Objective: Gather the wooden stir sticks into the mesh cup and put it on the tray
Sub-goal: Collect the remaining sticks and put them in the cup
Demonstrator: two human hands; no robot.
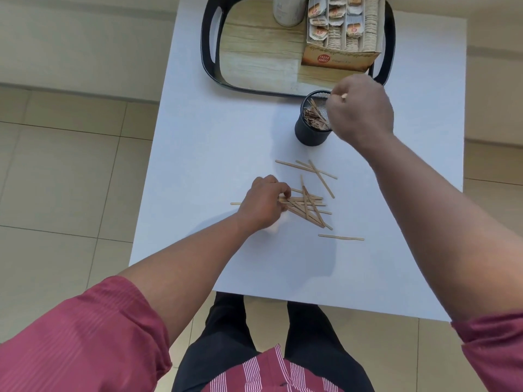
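Thin, stiff, featherlight wooden stir sticks [307,206], likely slippery on the smooth table [198,154]; best pinched in a bundle mid-length. Left hand [261,203] curled onto the loose pile; right hand [359,108] closed on one stick (only its tip showing) above the mesh cup [312,120]. Cup part-filled, standing just before the tray [208,52], not yet on it.

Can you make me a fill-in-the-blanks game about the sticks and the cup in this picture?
1. The mesh cup stands on the white table, not yet on the ____.
2. The right hand is above the ____.
3. The left hand rests on the pile of wooden ____ on the table.
4. The box of tea bags sits on the black tray beside a ____ bottle.

Missing words: tray; cup; sticks; white
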